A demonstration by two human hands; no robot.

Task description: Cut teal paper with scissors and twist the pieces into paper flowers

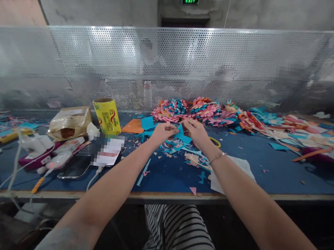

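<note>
Both of my hands are out over the blue table, close together. Between them is a small piece of blue paper [180, 132]. My left hand [164, 133] pinches it at its left side, fingers closed. From the right, my right hand [195, 131] grips the same piece between thumb and fingers. Beneath and around them lie blue and peach paper scraps [195, 159]. A yellow loop [215, 142], possibly a scissors handle, shows partly behind my right wrist. Just beyond my hands, blue sheets [147, 122] overlap an orange sheet [133, 126].
Layered paper flowers [204, 108] and heaped strips [265, 117] line the back, before a perforated metal panel [175, 57]. On the left stand a yellow tube [107, 116] and a brown bag [70, 121]. Phones [74, 166] with cables lie nearer. White paper [234, 172] lies under my right forearm.
</note>
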